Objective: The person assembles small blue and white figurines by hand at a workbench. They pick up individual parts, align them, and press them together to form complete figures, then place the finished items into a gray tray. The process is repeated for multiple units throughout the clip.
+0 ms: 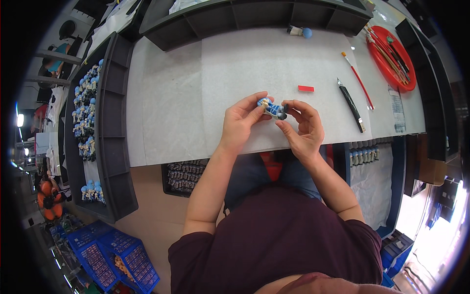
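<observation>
Between my two hands, over the near part of the white-covered table (171,103), is a small blue and white figurine (274,110) with dark feet. My left hand (243,119) pinches it at its blue head end, thumb in front and fingers behind. On the other side, my right hand (304,126) has its fingertips closed at the dark feet. A small red block (306,88) lies just beyond my right hand. Farther right are a black craft knife (350,104) and a red-handled brush (360,81).
A grey crate (111,127) of similar figurines stands at the left, and another grey crate (210,23) lines the far edge. One figurine (300,32) lies near that crate. At the right sits a red tray (410,81) of brushes. A lower crate (399,181) holds more figurines.
</observation>
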Demonstrator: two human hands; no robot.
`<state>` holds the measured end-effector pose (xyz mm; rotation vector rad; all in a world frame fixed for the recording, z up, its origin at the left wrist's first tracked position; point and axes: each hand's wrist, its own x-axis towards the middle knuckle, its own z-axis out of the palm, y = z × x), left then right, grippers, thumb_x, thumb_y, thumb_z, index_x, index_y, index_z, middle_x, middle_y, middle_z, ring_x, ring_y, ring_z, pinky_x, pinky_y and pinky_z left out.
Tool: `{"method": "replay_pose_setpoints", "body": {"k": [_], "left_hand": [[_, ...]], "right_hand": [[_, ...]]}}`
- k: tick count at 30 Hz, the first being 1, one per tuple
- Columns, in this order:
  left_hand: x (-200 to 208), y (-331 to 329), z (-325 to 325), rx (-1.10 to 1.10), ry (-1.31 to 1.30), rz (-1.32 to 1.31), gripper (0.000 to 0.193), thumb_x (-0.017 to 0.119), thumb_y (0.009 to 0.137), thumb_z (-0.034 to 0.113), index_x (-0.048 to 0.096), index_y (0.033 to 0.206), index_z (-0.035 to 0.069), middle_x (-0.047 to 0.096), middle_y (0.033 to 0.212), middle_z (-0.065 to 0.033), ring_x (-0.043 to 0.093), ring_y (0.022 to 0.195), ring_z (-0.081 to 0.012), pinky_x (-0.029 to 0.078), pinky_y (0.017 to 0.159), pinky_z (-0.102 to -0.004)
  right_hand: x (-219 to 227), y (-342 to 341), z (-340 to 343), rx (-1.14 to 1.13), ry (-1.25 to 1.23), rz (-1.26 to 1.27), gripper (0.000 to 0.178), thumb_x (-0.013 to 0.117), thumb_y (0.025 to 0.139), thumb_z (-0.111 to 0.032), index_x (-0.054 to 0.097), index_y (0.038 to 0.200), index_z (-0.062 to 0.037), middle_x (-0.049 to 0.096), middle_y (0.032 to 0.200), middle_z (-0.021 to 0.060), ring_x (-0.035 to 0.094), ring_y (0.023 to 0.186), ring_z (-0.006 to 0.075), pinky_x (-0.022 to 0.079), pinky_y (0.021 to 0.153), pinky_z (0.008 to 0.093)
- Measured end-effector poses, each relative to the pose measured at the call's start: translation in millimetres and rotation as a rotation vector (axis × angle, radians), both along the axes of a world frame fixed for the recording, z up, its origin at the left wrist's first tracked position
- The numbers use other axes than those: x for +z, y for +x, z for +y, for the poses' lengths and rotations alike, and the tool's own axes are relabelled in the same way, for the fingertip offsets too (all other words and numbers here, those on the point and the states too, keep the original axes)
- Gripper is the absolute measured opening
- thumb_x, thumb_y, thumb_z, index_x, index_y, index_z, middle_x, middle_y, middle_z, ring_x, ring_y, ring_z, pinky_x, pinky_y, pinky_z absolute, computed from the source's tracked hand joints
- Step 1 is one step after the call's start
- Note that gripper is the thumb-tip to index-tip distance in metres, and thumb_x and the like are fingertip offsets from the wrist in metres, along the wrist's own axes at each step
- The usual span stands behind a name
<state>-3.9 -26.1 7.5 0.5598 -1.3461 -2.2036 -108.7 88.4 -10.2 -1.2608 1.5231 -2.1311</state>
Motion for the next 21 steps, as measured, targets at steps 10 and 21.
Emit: {"method": "replay_pose_setpoints", "body": {"k": [10,21], "left_hand": [[1.5,-0.3,1.3,-0.049,-0.019,-0.057,0.032,0.042,0.092,0.002,0.050,0.123,-0.001,0.059,0.114,-0.0149,0.059,0.101,-0.0178,0.049,0.087,-0.0294],[-0.7,0.9,-1.0,-0.198,-0.040,-0.029,0.032,0.038,0.095,0.006,0.049,0.123,-0.003,0.059,0.110,-0.0119,0.058,0.100,-0.0172,0.049,0.084,-0.0286]], "right_hand": [[0.0,0.2,1.5,0.058,-0.046,0.028,0.049,0.072,0.070,0.005,0.048,0.113,0.0049,0.058,0.107,0.0170,0.060,0.098,0.0221,0.050,0.087,0.0338],[8.7,8.3,-9.0,-0.020,-0.018,0.081,0.047,0.077,0.066,-0.003,0.055,0.107,0.0009,0.060,0.095,0.0094,0.061,0.083,0.0150,0.051,0.071,0.0261]]}}
